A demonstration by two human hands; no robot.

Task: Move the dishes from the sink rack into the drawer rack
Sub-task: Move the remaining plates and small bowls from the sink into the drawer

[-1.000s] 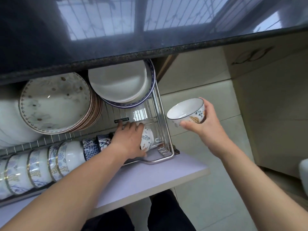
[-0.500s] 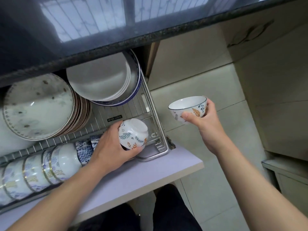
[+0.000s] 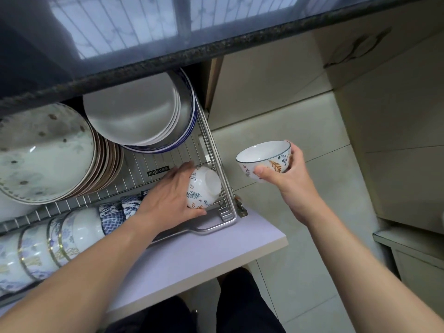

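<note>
The pulled-out drawer rack point(image 3: 217, 159) is a steel wire frame under the dark counter. My left hand point(image 3: 168, 198) grips a small white bowl with blue and orange leaves point(image 3: 204, 188), tipped on its side with its base facing right, at the right end of the front row of bowls point(image 3: 72, 234). My right hand point(image 3: 286, 174) holds a second leaf-patterned bowl point(image 3: 263, 158) upright in the air, to the right of the rack and over the floor. The sink rack is out of view.
Large plates stand on edge at the back: a flowered stack point(image 3: 45, 152) on the left, white and blue-rimmed ones point(image 3: 137, 111) on the right. The lilac drawer front point(image 3: 204, 251) juts toward me. The black counter edge point(image 3: 216, 48) overhangs the rack. Tiled floor point(image 3: 300, 248) lies to the right.
My left hand turned its bowl from face-down in the row to on its side, then shifted it a little toward the rack's right end. My right hand kept its bowl up beside the rack.
</note>
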